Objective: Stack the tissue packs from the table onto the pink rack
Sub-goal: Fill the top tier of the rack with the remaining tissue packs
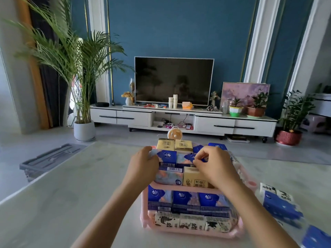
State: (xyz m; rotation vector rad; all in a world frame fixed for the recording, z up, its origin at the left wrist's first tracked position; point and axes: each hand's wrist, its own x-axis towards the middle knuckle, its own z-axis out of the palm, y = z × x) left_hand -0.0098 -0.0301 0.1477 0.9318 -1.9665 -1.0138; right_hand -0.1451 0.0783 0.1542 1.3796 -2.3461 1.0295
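The pink rack (179,188) is nearly loaded: both lower tiers are full and the top is piled high. On top, the left hand (143,164) curls its fingers round the end of a blue pack (167,156), and the right hand (214,165) pinches the neighbouring pack (188,157). Loose packs (281,204) wait on the table (71,194) just right of the rack — probably the last. Bare table lies to the left, and the pile's far edge looks crowded.

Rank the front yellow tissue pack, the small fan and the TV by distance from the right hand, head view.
1. Front yellow tissue pack: on the top shelf of the pink rack, right under the right hand.
2. Small fan: just beyond the rack.
3. TV: across the room, against the blue wall.
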